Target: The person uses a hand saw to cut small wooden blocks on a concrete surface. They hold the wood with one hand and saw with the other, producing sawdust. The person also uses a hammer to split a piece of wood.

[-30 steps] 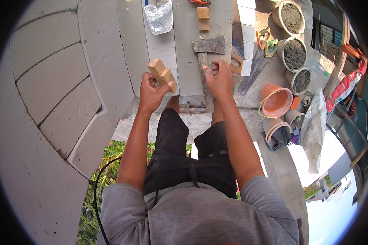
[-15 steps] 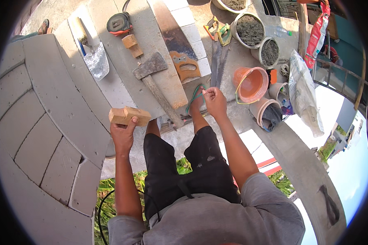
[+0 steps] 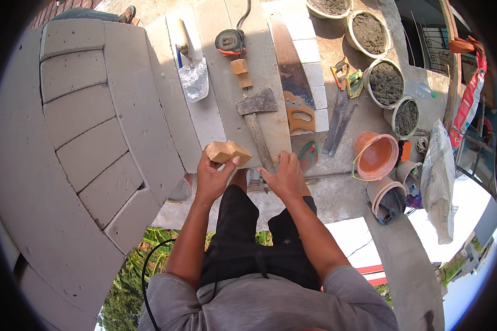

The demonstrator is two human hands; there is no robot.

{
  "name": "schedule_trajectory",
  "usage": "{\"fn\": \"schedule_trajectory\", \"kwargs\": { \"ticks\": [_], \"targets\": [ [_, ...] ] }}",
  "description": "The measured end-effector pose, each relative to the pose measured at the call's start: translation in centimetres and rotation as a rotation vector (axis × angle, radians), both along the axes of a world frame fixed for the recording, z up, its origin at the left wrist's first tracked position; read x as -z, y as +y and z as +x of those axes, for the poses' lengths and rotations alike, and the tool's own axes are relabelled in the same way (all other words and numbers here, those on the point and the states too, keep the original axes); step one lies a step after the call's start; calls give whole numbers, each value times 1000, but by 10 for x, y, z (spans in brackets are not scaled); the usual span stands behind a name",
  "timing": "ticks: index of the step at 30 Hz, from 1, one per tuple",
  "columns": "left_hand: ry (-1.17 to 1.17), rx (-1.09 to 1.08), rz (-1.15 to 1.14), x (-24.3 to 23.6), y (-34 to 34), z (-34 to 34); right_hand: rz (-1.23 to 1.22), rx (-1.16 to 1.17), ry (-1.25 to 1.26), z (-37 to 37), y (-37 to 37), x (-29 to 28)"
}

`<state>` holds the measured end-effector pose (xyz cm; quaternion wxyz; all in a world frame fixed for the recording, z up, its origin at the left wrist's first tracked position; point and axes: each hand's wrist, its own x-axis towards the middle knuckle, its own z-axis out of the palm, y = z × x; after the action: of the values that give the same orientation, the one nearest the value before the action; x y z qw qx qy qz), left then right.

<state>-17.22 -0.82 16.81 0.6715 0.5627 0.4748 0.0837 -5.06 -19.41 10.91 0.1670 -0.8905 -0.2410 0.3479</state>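
A short notched block of wood (image 3: pixel 229 153) is held up in my left hand (image 3: pixel 212 182), with the thumb on its near side and the fingers behind it. My right hand (image 3: pixel 286 175) hovers at the lower end of a hatchet (image 3: pixel 258 132), thumb and curled fingers apart on either side of the wooden handle; whether they touch it I cannot tell. The hatchet lies on pale blocks with its rusty head away from me. Just beyond are another small wood block (image 3: pixel 241 73), a tape measure (image 3: pixel 230 42) and a handsaw (image 3: pixel 298 83).
A trowel (image 3: pixel 194 81) lies left of the tape measure. Two pruning-type saws (image 3: pixel 345 105) rest right of the handsaw. Buckets of grey mortar (image 3: pixel 385 83), an orange bucket (image 3: pixel 376 157) and a white sack (image 3: pixel 438 182) stand at the right. Stacked pale blocks (image 3: pixel 85 138) fill the left.
My right hand has come left and down to the hatchet handle from beside my foot. The left hand still holds the notched block. The view has shifted, so the tools appear further right.
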Motion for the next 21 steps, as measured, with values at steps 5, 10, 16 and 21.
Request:
{"fn": "schedule_trajectory", "kwargs": {
  "ticks": [5, 10, 16, 21],
  "targets": [
    [10, -129, 2, -3, -1, -12, 25, -71, 44, -13, 5, 14],
    [50, -108, 56, -1, 6, -16, 57, 160, 51, 0, 8, 11],
    [-12, 10, 107, 32, 14, -2, 261, 154, 107, 47, -19, -30],
    [-9, 217, 512, 49, 15, 46, 492, 143, 201, 52, -61, -79]
  ]
}}
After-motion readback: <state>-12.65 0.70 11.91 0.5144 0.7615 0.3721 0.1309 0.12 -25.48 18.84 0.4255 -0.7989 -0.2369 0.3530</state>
